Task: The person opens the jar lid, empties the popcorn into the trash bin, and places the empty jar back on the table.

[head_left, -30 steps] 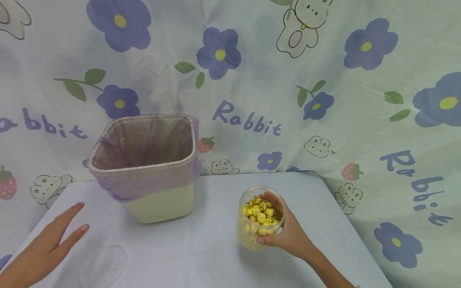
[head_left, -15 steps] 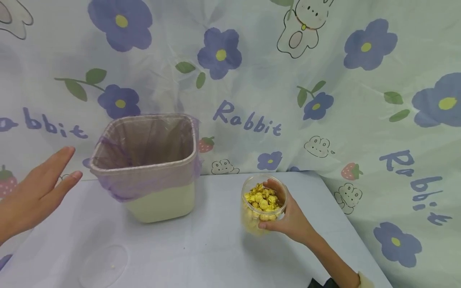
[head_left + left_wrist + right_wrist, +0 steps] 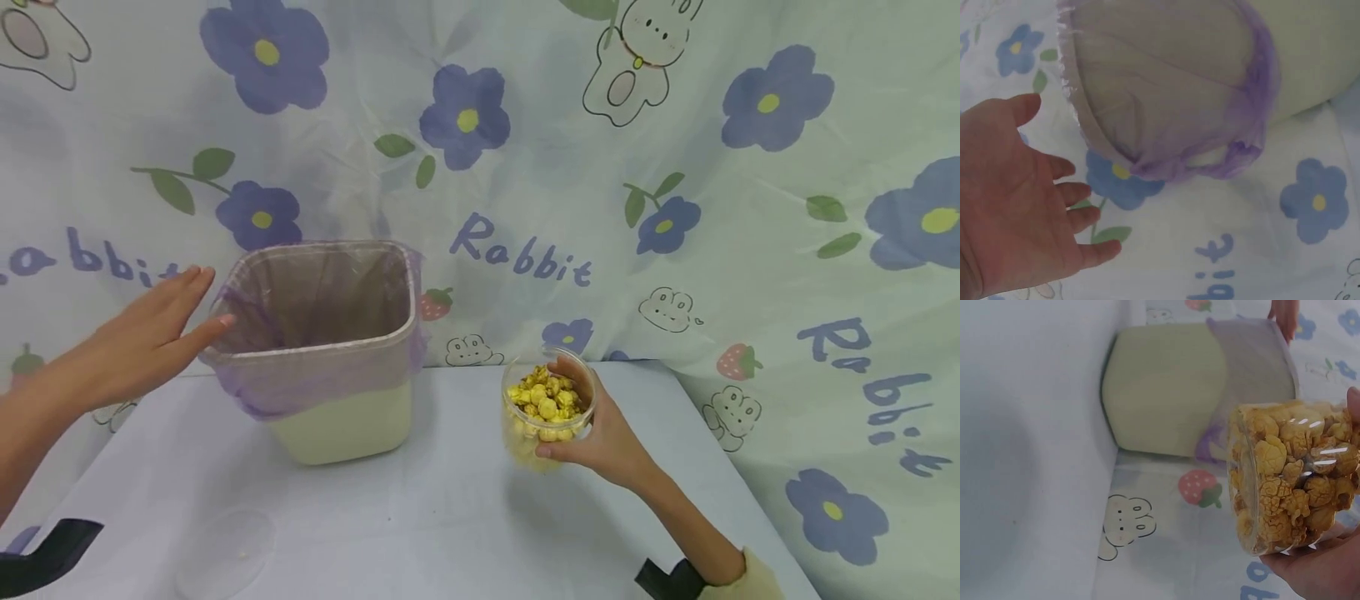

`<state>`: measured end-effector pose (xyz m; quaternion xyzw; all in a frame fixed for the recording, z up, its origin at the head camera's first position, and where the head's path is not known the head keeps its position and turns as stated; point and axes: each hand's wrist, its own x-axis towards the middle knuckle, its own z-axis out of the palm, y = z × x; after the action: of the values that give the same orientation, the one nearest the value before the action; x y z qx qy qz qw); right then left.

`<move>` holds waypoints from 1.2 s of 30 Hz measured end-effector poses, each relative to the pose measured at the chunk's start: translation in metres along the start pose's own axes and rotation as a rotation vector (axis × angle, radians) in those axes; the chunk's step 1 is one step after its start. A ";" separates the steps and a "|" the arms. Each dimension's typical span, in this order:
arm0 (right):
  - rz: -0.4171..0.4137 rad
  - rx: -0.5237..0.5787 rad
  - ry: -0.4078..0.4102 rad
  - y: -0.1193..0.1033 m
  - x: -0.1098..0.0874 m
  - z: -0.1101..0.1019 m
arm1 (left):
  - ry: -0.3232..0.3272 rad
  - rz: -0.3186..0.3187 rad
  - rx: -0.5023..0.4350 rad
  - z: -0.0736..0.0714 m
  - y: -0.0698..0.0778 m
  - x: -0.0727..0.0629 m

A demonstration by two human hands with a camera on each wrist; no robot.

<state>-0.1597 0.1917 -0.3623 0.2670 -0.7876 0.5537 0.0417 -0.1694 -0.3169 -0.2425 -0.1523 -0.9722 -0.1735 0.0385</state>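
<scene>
Purple "Rabbit" lettering (image 3: 521, 256) is repeating across the flowered cloth (image 3: 551, 179); in the left wrist view, "bit" is showing sideways.

The place looks like a corner of a home, or one which is dressed in a homely way; I cannot tell which of these two. A hanging cloth (image 3: 555, 179) makes the wall behind and at the right, printed with blue flowers (image 3: 465, 137), rabbits (image 3: 632, 93), strawberries (image 3: 735, 362) and the word "Rabbit" (image 3: 521, 250), a pattern more usual for a bedroom than for a workshop. The bench (image 3: 435, 533) has a plain white covering. On it stands a cream waste bin (image 3: 348, 427) with a purple bag (image 3: 315, 382), and above it is a clear jar (image 3: 532, 447) of popcorn (image 3: 546, 400), both ordinary household things.
</scene>
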 end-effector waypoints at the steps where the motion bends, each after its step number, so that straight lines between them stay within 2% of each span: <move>1: -0.001 -0.006 -0.001 -0.001 0.002 -0.001 | -0.011 -0.002 0.001 -0.001 0.001 0.003; 11: -0.029 -0.040 -0.003 -0.011 0.022 -0.005 | -0.100 -0.045 0.029 -0.003 0.006 0.042; 17: -0.051 -0.047 -0.002 -0.017 0.035 -0.008 | -0.116 -0.075 0.111 0.002 0.001 0.057; 22: -0.067 -0.049 -0.001 -0.025 0.045 -0.011 | -0.135 -0.118 0.148 0.008 -0.002 0.062; 26: -0.087 -0.044 0.009 -0.030 0.054 -0.017 | -0.157 -0.144 0.114 0.010 -0.004 0.061; 30: -0.111 -0.049 0.031 -0.037 0.063 -0.023 | -0.154 -0.149 0.097 0.011 -0.003 0.061; 36: -0.161 -0.123 0.065 -0.050 0.082 -0.031 | -0.146 -0.147 0.105 0.012 -0.003 0.059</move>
<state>-0.2134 0.1762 -0.2785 0.3082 -0.7943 0.5077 0.1278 -0.2268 -0.2987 -0.2470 -0.0905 -0.9887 -0.1132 -0.0375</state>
